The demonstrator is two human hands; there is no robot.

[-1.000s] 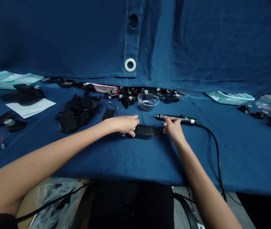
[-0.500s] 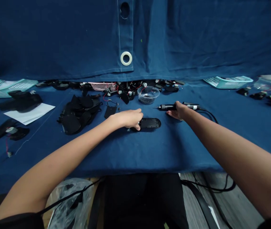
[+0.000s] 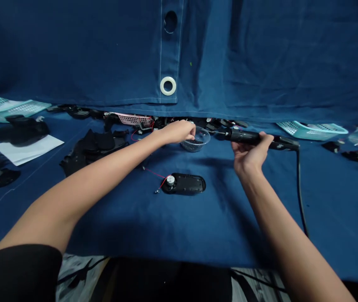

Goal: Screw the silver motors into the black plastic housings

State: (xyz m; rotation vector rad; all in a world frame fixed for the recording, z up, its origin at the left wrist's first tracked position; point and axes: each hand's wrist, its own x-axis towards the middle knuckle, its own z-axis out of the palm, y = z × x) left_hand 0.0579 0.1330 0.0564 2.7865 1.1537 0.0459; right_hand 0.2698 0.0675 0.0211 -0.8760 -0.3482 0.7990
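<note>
A blue cloth-covered table (image 3: pixel 172 228) is spread beneath both hands. A black, cylindrical, corded hand tool (image 3: pixel 246 137) is grasped in the right hand (image 3: pixel 250 156), its thin tip directed toward the left hand (image 3: pixel 179 131). An elongated black plastic shell (image 3: pixel 189 183) is unheld on the cloth, nearer the wearer than either hand. A round, clear plastic bowl (image 3: pixel 205 137) is overlapped by the left hand; its fingers are curled, but whether the fingertips meet or pinch anything cannot be told. Tiny dark pieces (image 3: pixel 196 143) are seen in the bowl beside those fingers. Step in hand: picking from the bowl, as judged. A fine pinch and steady tool are judged to be called for.
</note>
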